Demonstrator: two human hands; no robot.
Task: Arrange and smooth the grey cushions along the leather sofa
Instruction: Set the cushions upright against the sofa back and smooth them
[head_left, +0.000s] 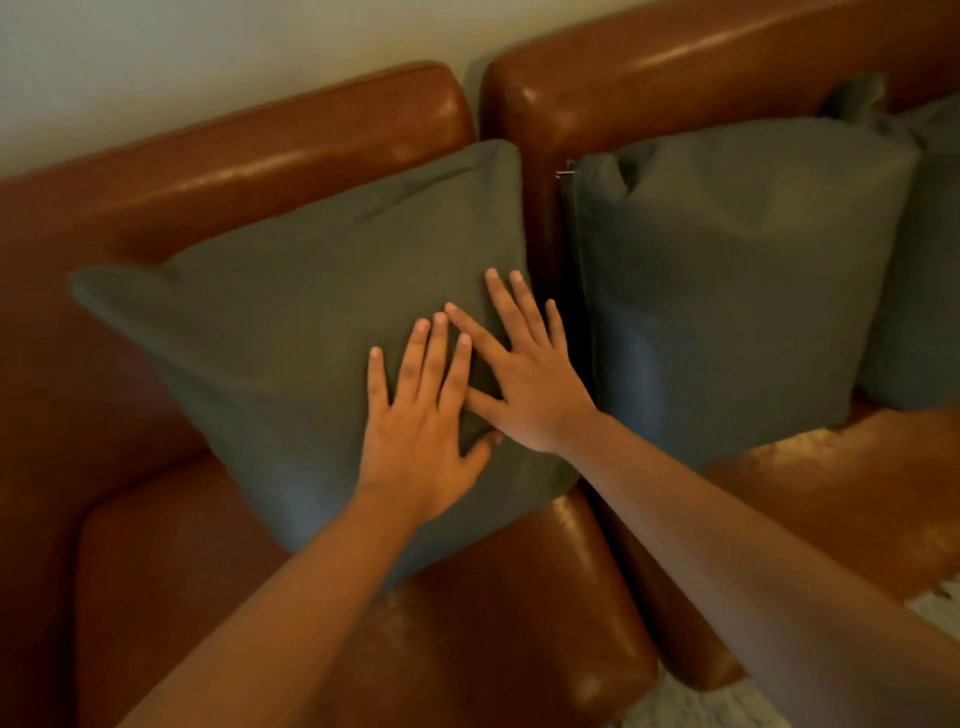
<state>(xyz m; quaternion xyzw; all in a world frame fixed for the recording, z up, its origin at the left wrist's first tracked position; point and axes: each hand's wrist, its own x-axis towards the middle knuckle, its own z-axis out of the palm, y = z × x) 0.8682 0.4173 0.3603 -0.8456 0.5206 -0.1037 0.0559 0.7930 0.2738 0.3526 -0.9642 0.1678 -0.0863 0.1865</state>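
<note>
Grey cushion (291, 312) against the leather sofa (260, 156) bears the flat, spread left hand (415, 436) and right hand (535, 389).

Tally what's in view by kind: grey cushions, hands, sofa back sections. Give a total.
Grey cushions: 3, the third cut off by the picture's edge
Hands: 2, left hand and right hand, both flat on the leftmost cushion
Sofa back sections: 2
Total: 7
</note>
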